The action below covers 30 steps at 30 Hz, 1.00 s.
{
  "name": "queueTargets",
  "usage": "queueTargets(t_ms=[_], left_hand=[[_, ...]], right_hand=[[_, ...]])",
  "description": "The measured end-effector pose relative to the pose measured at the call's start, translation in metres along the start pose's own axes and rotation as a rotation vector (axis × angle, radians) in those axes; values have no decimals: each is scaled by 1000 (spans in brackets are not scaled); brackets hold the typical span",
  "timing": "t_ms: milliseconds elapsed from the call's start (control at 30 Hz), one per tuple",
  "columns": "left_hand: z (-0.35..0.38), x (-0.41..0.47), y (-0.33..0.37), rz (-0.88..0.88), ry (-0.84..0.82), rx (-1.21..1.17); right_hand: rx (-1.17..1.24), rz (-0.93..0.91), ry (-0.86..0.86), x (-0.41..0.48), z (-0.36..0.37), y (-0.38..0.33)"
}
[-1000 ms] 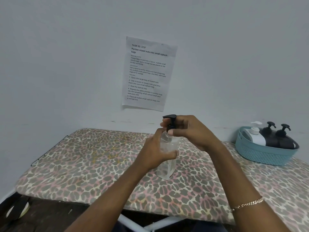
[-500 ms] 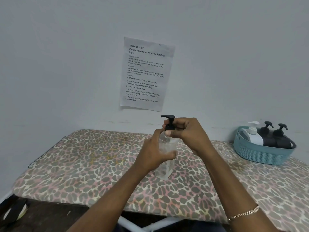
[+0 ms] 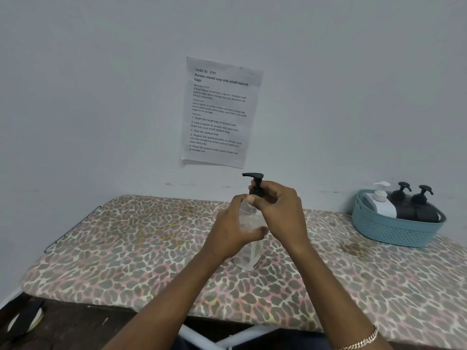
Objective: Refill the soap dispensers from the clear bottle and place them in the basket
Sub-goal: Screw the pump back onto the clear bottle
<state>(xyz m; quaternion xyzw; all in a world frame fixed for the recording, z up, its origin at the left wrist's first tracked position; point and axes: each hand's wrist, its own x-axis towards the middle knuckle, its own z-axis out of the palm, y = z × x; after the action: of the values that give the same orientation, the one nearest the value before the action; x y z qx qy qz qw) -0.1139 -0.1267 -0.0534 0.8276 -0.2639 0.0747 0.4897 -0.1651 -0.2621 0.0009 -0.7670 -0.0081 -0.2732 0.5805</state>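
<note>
A clear bottle [image 3: 249, 253] with a black pump top [image 3: 254, 178] stands upright on the leopard-print board [image 3: 126, 248] at the centre. My left hand [image 3: 235, 231] grips its body. My right hand [image 3: 279, 208] holds the black collar of the pump at the bottle's neck. At the right a teal basket [image 3: 394, 231] holds a white dispenser [image 3: 381, 200] and two black dispensers [image 3: 404, 200], [image 3: 424, 203], all leaning back.
A printed sheet [image 3: 219, 112] hangs on the grey wall behind the board. The board's metal frame edge [image 3: 70, 228] shows at the left. Dark floor and white legs [image 3: 202, 337] lie below the near edge.
The pump head has risen a little higher above my right hand, whose fingers have shifted on the collar. The bottle and my left hand stay in place.
</note>
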Motion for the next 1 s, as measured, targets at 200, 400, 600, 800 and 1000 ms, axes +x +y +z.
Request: queueTargets(t_ms=[200,400,600,800,1000], left_hand=[[-4,-8,1,22,-37,-74],[-14,-11,7,-12,-132,-98],[-14,0,15,15,-222,-91],[6,25,26,29,-262,-68],[40,64,43,30,-316,-75]], right_hand=[[-129,-28,-12,1,-2,0],[-177,-26,-20,8,-12,0],[-189,-31,19,11,-26,4],[-211,-41,54,23,-54,4],[-292,-66,98,50,-100,7]])
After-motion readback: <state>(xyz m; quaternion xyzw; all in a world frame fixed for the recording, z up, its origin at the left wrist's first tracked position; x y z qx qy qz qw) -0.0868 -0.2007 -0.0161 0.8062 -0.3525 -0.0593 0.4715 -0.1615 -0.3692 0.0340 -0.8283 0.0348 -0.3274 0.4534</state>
